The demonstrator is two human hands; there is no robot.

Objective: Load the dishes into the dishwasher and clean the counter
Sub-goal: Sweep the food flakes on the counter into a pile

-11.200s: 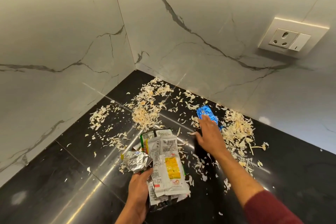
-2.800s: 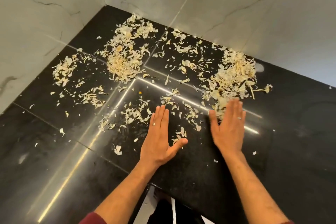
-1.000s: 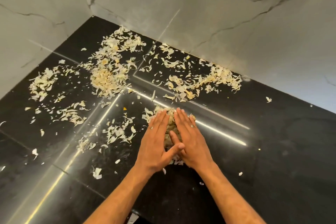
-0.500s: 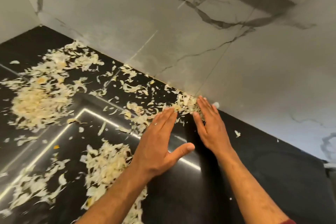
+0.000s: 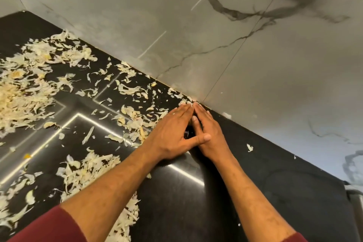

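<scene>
Left hand (image 5: pixel 172 133): flat on counter (image 5: pixel 265 173), fingers straight, together, thumb out over right hand.
Right hand (image 5: pixel 208 133): flat, fingers together, fingertips at wall (image 5: pixel 255 65).
Peels (image 5: pixel 29 88): scattered left of hands.

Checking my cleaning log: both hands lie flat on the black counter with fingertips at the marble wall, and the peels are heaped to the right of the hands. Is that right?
Not quite. The head view shows the peels heaped to the left of the hands, not the right. The left hand and right hand do lie flat on the black counter, fingertips at the marble wall.
</scene>
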